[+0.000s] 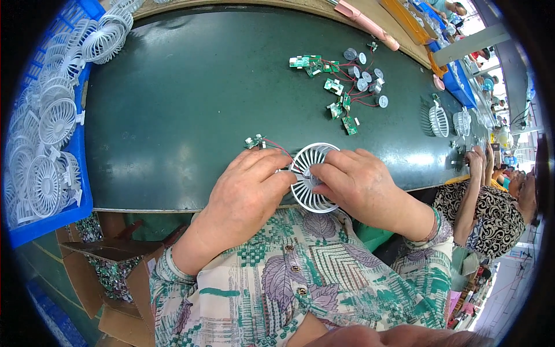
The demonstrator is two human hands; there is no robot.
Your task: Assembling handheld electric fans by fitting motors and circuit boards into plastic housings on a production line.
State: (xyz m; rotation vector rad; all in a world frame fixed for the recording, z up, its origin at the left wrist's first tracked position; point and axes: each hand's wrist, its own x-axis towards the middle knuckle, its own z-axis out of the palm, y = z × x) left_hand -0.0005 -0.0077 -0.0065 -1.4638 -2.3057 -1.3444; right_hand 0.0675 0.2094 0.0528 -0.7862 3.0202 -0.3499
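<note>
A round white plastic fan cage (306,200) is held at the table's near edge, its open side facing up. My left hand (250,186) is closed in a pinch on the cage's left rim, near where red wires pass in. The fingers of my right hand (359,180) reach over the right rim into the cage. They are closed around a small grey motor (315,180) at its middle, which they partly cover. The wires lead out to a small green circuit board (254,141) lying just beyond my left fingers.
Several circuit boards (333,87) with wired motors (362,85) lie at the far right. A blue crate (85,191) of white fan cages stands left. A pink tube-shaped part (367,24) lies at the back. A co-worker's hands (477,159) are at right; an open cardboard box (136,277) is below left.
</note>
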